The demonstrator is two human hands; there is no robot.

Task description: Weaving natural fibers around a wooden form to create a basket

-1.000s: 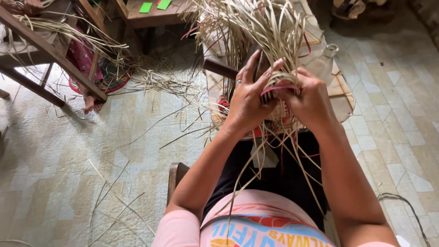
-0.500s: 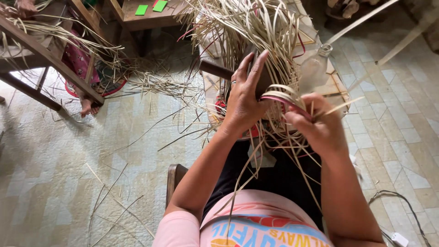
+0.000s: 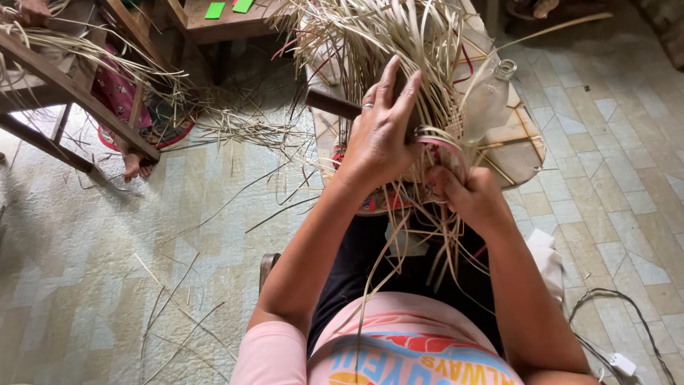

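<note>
A bundle of pale dried straw strips (image 3: 399, 50) fans out upward from a half-woven piece held above my lap. My left hand (image 3: 381, 132) presses flat against the side of the woven piece, fingers spread along the strips, a ring on one finger. My right hand (image 3: 467, 192) sits lower on the right, fist closed around several strips that hang down over my black trousers. A red strip (image 3: 434, 142) loops across the weave between the two hands.
A low woven stool with a clear glass bottle (image 3: 491, 96) stands behind the work. Loose straw (image 3: 235, 125) litters the tiled floor at left. A wooden bench frame (image 3: 78, 93) and another person's bare foot (image 3: 132, 164) are at far left. A cable and plug (image 3: 620, 360) lie at bottom right.
My right hand has dropped from the top of the weave to below it, pulling strips down. The left hand stays against the weave, fingers straighter.
</note>
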